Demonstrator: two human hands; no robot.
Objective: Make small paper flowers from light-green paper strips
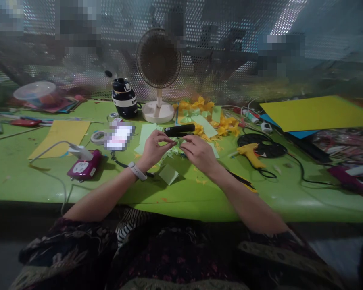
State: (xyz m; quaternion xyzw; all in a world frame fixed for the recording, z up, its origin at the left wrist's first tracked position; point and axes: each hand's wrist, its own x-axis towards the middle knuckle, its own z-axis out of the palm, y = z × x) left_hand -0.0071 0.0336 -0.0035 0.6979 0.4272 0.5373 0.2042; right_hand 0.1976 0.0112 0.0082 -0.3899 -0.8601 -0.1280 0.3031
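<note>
Evidently the left hand (157,147) and the right hand (199,152) are meeting above the green table (157,197); both sets of fingertips are pinching narrowly, seemingly on a small pale green paper piece (178,143), which is sitting between them, just on the near side of a black stapler-like tool (181,129). Thin paper could be tearing or creasing if the two pinches are pulling unevenly, and it could be slipping, since only its edges seem to be taking the grip (its outline is blurring into scraps behind). If the fan (159,60) is running, which I cannot tell, its draught could be scattering the green sheets (149,129) and yellow paper flowers (226,127). A yellow glue gun (252,155) is lying near the right forearm (245,201), so a sideways sweep could be knocking it.

Little writing is coming through. The dark bottle (124,106) is wearing a white band with lettering too small to read; the purple power box (92,161) is carrying an unreadable pale label; the phone (120,136) is showing nothing legible.
</note>
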